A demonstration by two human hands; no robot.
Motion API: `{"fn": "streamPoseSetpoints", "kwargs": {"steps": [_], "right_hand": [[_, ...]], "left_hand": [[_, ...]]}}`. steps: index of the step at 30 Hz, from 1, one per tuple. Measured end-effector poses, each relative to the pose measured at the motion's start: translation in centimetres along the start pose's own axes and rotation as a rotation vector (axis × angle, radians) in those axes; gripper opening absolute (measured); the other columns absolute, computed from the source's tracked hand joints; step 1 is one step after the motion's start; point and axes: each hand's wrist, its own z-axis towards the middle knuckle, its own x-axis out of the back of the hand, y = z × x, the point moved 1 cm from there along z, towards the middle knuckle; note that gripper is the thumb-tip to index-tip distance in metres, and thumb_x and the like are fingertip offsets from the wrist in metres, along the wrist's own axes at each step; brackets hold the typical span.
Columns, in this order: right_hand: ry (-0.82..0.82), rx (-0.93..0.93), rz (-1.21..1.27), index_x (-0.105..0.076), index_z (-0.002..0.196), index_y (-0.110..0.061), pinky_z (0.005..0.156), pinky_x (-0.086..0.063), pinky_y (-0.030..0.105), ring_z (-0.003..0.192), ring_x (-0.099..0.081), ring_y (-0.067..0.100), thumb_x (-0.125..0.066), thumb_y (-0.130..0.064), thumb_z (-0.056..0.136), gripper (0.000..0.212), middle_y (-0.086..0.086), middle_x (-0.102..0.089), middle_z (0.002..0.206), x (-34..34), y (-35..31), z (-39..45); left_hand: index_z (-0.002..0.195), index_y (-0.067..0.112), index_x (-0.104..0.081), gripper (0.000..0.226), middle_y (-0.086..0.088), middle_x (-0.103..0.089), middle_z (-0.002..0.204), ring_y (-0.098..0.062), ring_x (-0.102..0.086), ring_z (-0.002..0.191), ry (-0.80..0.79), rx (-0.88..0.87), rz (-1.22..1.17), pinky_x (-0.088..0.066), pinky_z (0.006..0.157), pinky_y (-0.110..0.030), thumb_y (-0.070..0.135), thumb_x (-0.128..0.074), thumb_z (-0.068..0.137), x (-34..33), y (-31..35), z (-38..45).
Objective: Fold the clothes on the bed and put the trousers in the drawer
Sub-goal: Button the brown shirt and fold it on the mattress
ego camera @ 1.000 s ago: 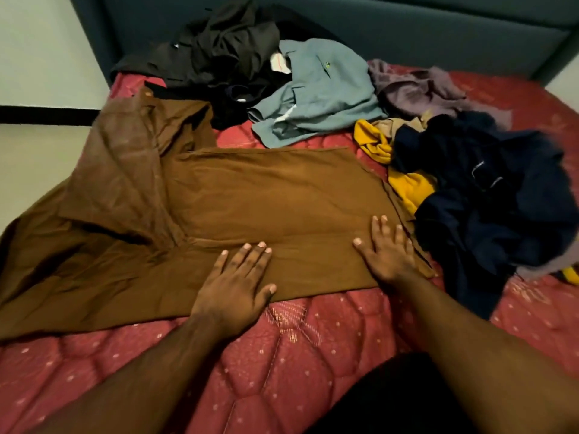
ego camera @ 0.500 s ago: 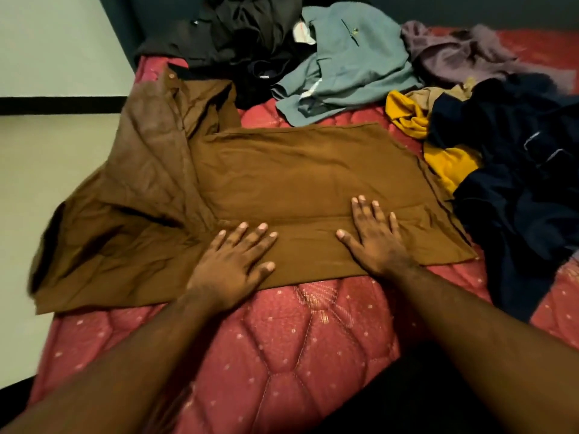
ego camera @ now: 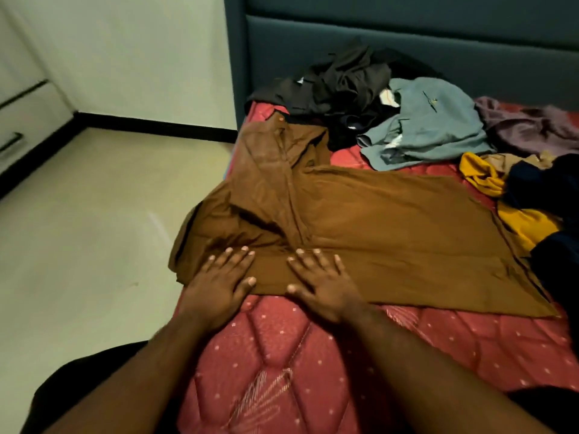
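The brown trousers [ego camera: 391, 223] lie spread flat across the red quilted bed [ego camera: 282, 355], their near edge running along the front of the mattress and their left part bunched in folds that hang toward the bed's left side; a small button shows at the far upper corner of the cloth. The left hand [ego camera: 219, 280] rests palm down on the near left part of the trousers, fingers straight and spread wide, holding nothing. The right hand [ego camera: 319, 283] lies just beside it, also flat on the cloth with fingers spread. Behind the trousers, against the dark blue headboard [ego camera: 407, 42], sits a heap of black clothes [ego camera: 341, 86], touching a grey-blue shirt [ego camera: 429, 126] that has a small dark mark on its chest too small to read. To the right lie a mauve garment [ego camera: 529, 126], a yellow one [ego camera: 501, 198] and a dark navy one [ego camera: 551, 189]. At the far left edge a white drawer unit [ego camera: 18, 120] stands on the pale floor, its drawers closed, so their contents are hidden.
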Motion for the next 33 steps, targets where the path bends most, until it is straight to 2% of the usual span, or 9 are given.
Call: {"fn": "streamPoseSetpoints", "kwargs": {"steps": [4,7,9,13,18,21,26,30,33], "right_hand": [[0.036,-0.515,-0.040,0.008,0.149,-0.049,0.119,0.000,0.051,0.149,0.006,0.019,0.005,-0.094,0.063,0.097,-0.018,0.010,0.160,2.0,12.7,-5.6],[-0.150,-0.639,-0.290,0.003,0.153,-0.038,0.119,-0.003,0.052,0.149,0.006,0.022,-0.004,-0.084,0.071,0.094,-0.011,0.011,0.162,5.8,16.6,-7.2],[-0.096,-0.503,-0.395,-0.010,0.153,-0.033,0.119,-0.007,0.049,0.150,0.002,0.020,-0.017,-0.073,0.085,0.079,-0.007,0.002,0.163,8.1,14.6,-3.1],[0.095,-0.015,-0.404,-0.023,0.151,-0.028,0.119,-0.017,0.044,0.149,-0.011,0.023,-0.030,-0.046,0.098,0.057,0.002,-0.013,0.162,12.2,6.3,10.4],[0.124,0.577,-0.711,-0.011,0.154,-0.032,0.119,-0.008,0.047,0.148,-0.002,0.022,-0.047,-0.017,0.094,0.072,0.002,-0.006,0.163,15.4,-5.5,24.1],[0.006,0.660,-0.941,-0.037,0.145,-0.031,0.119,-0.014,0.050,0.145,-0.020,0.029,-0.060,-0.016,0.088,0.064,0.005,-0.034,0.153,16.8,-8.2,27.6],[-0.131,0.327,-0.869,-0.047,0.123,-0.045,0.110,-0.029,0.056,0.128,-0.042,0.032,-0.055,-0.033,0.077,0.048,0.002,-0.055,0.127,19.3,-4.8,28.0],[-0.128,-0.113,-0.754,-0.053,0.111,-0.025,0.110,-0.026,0.045,0.117,-0.048,0.029,-0.058,-0.037,0.088,0.026,0.009,-0.053,0.124,24.1,2.7,23.2],[-0.070,-0.286,-0.236,-0.056,0.093,-0.006,0.074,-0.055,0.027,0.073,-0.063,0.012,-0.049,-0.023,0.100,0.020,0.022,-0.056,0.104,25.1,8.3,16.6]], "left_hand": [[0.150,0.032,-0.035,0.057,0.011,-0.033,0.156,-0.011,-0.026,0.146,0.115,0.248,-0.069,-0.007,0.118,-0.038,0.053,-0.030,0.097,1.1,-0.5,-0.6],[0.113,0.023,-0.070,0.032,-0.004,-0.071,0.109,-0.026,-0.064,0.103,0.425,0.368,-0.209,-0.039,0.096,-0.039,0.040,-0.050,0.095,4.4,0.3,2.3],[0.106,0.019,-0.070,0.028,-0.009,-0.069,0.100,-0.033,-0.062,0.093,0.543,0.360,-0.291,-0.045,0.083,-0.039,0.039,-0.056,0.092,5.6,-0.9,4.4],[0.131,0.021,-0.060,0.054,-0.010,-0.057,0.122,-0.032,-0.051,0.114,0.322,0.374,-0.482,-0.045,0.096,-0.042,0.048,-0.068,0.085,3.4,-2.6,6.9],[0.095,0.022,-0.075,0.025,0.001,-0.067,0.097,-0.015,-0.062,0.090,0.337,0.390,-0.882,-0.051,0.083,-0.030,0.034,-0.082,0.074,2.1,-5.0,7.9],[0.080,0.031,-0.068,0.014,0.007,-0.066,0.089,-0.014,-0.061,0.084,0.352,0.396,-0.873,-0.051,0.078,-0.031,0.034,-0.080,0.075,1.8,-4.9,8.3],[0.083,0.034,-0.060,0.014,0.013,-0.057,0.089,-0.018,-0.057,0.090,0.419,0.394,-0.681,-0.047,0.087,-0.041,0.037,-0.074,0.081,1.0,-4.3,7.7],[0.097,0.025,-0.063,0.015,0.002,-0.059,0.100,-0.023,-0.060,0.094,0.432,0.350,-0.615,-0.046,0.089,-0.046,0.034,-0.070,0.086,0.5,-4.3,7.4],[0.102,0.021,-0.063,0.018,-0.002,-0.059,0.104,-0.028,-0.061,0.097,0.445,0.344,-0.549,-0.044,0.089,-0.045,0.033,-0.067,0.090,0.2,-4.2,7.2]]}}
